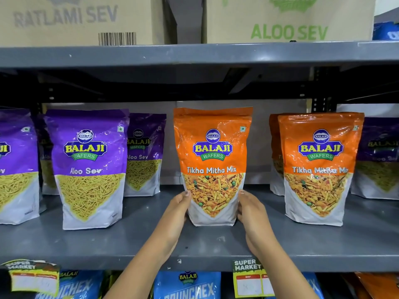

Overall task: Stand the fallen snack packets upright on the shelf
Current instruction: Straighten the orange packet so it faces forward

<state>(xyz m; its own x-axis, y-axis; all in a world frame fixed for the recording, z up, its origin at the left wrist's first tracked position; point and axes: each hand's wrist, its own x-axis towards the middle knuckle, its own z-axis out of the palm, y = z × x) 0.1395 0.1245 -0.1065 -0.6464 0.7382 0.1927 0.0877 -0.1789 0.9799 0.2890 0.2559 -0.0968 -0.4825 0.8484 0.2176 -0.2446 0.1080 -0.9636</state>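
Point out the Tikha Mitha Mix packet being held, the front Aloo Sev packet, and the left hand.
Held Tikha Mitha Mix packet (212, 152): head view, on its logo.
Front Aloo Sev packet (86, 152): head view, on its logo.
Left hand (178, 207): head view, back of hand.

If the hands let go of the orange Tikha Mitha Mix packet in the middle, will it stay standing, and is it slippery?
The orange packet probably stays up: it stands upright on the shelf on a flat, wide base. Its glossy film shows glare, so it may slip in the left hand and right hand. It looks full, likely soft, so it dents easily.
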